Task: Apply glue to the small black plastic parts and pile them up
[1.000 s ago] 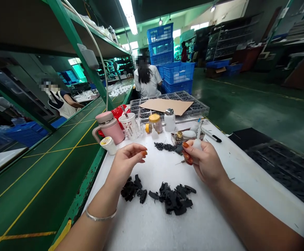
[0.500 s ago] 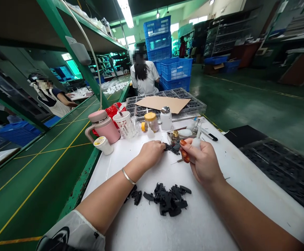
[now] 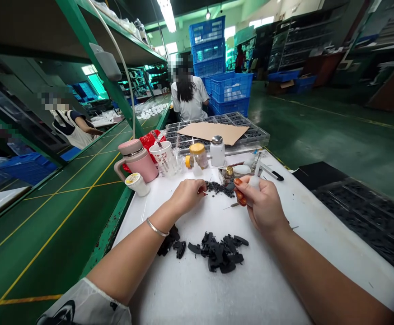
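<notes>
My left hand (image 3: 190,195) is closed in a pinch at the left edge of a pile of tiny black ring-like parts (image 3: 220,189). Whatever its fingertips hold is too small to make out. Wrapped by my right hand (image 3: 265,203) is a small white squeeze bottle (image 3: 254,182), its thin nozzle pointing up. A dark piece shows by the right fingertips; whether they grip it I cannot tell. Below that hand lies a thin needle-like tool (image 3: 231,206). Nearer to me sit a heap of black plastic parts (image 3: 222,253) and a second group (image 3: 170,241), partly behind my left forearm.
Along the back stand a pink flask (image 3: 141,162), a plastic cup (image 3: 163,158), a yellow-lidded jar (image 3: 199,155) and a white pump bottle (image 3: 217,153). Behind them cardboard (image 3: 213,131) covers part of a compartmented tray (image 3: 260,135). A green conveyor (image 3: 71,203) runs at left; co-workers sit beyond.
My left hand has drawn back left from the pile of tiny rings, uncovering more of it. My right hand keeps the squeeze bottle nearly still. The view has shifted slightly.
</notes>
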`<action>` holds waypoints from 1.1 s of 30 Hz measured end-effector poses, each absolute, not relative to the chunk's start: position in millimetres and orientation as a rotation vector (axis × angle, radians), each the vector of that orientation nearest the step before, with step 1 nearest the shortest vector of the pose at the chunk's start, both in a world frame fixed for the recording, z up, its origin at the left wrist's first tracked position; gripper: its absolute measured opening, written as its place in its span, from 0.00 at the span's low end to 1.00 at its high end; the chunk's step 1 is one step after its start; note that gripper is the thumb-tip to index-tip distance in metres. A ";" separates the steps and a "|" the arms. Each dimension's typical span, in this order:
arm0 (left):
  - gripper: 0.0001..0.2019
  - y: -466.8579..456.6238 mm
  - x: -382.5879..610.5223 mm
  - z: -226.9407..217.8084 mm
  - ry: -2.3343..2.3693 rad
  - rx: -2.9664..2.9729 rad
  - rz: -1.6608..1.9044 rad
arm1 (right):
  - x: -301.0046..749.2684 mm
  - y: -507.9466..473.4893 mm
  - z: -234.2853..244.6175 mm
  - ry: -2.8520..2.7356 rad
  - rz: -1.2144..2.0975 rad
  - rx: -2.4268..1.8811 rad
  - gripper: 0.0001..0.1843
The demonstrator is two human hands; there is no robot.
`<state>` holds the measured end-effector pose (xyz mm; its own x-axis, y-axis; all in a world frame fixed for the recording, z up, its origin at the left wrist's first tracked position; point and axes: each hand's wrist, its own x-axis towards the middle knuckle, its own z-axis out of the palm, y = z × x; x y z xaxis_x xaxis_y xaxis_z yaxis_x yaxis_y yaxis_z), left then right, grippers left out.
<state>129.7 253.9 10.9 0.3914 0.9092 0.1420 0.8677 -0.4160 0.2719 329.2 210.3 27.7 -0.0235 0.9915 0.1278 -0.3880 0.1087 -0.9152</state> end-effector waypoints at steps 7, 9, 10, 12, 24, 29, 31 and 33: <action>0.09 259.0 131.0 10.2 1.568 2.439 0.401 | 330.1 213.1 27.8 -1.022 1.302 -0.809 0.13; 0.10 257.9 134.7 9.3 1.517 2.430 0.389 | 330.0 213.0 27.5 -1.030 1.300 -0.816 0.13; 0.10 257.2 136.7 8.7 1.490 2.426 0.385 | 330.0 212.8 27.1 -1.038 1.296 -0.822 0.13; 0.09 256.2 140.1 7.7 1.447 2.411 0.383 | 330.4 212.6 26.1 -1.065 1.281 -0.835 0.14; 0.09 216.5 120.0 34.8 1.169 1.444 0.822 | 322.7 200.2 31.2 -1.394 1.230 -0.911 0.18; 0.08 183.2 114.9 37.5 0.940 0.968 1.025 | 316.9 185.9 33.4 -1.621 1.257 -0.872 0.19; 0.08 174.1 117.3 35.3 0.874 0.859 1.062 | 315.9 181.6 33.7 -1.685 1.251 -0.822 0.19; 0.09 168.0 120.5 32.3 0.804 0.782 1.072 | 315.7 178.6 34.2 -1.720 1.256 -0.773 0.18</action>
<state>120.5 168.0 32.3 0.2685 0.9469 -0.1770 -0.4343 0.2830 0.8552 315.7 178.6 34.2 -0.4492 0.8507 0.2729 -0.0006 0.3051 -0.9523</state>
